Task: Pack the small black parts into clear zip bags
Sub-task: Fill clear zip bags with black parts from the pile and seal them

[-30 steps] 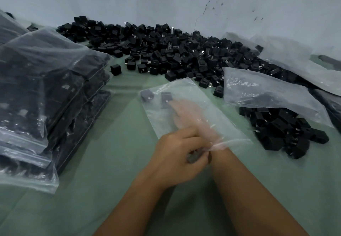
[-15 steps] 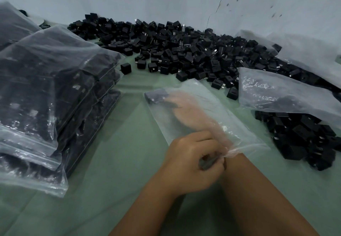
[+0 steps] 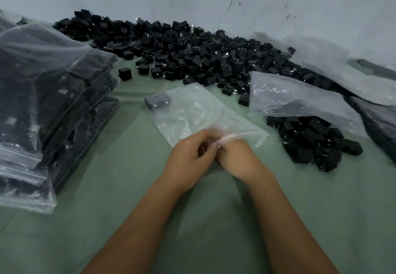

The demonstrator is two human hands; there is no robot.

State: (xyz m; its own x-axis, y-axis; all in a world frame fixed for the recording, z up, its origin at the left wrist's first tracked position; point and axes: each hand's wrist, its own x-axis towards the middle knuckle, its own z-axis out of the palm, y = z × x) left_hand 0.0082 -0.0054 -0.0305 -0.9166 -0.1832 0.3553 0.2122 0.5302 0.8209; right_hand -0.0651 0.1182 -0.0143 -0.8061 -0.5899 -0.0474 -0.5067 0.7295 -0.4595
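A clear zip bag [image 3: 192, 113] lies flat on the green table [image 3: 107, 166], its mouth towards me. Two small black parts [image 3: 157, 101] sit in its far left corner. My left hand [image 3: 190, 151] is curled at the bag's mouth, and something dark, seemingly a black part, shows inside its fingers. Touching it from the right is my right hand [image 3: 237, 158], outside the bag; its fingertips are blurred against the bag's zip edge. A big heap of loose black parts [image 3: 192, 55] runs along the wall.
Filled zip bags [image 3: 53, 102] are stacked at the left. A smaller pile of black parts [image 3: 310, 140] lies at the right, half under empty clear bags [image 3: 295, 100]. More bags [image 3: 342, 76] lean by the wall [image 3: 300, 5].
My right hand has come out of the bag and back to its mouth, leaving the parts in the far corner. My left hand stayed at the mouth.
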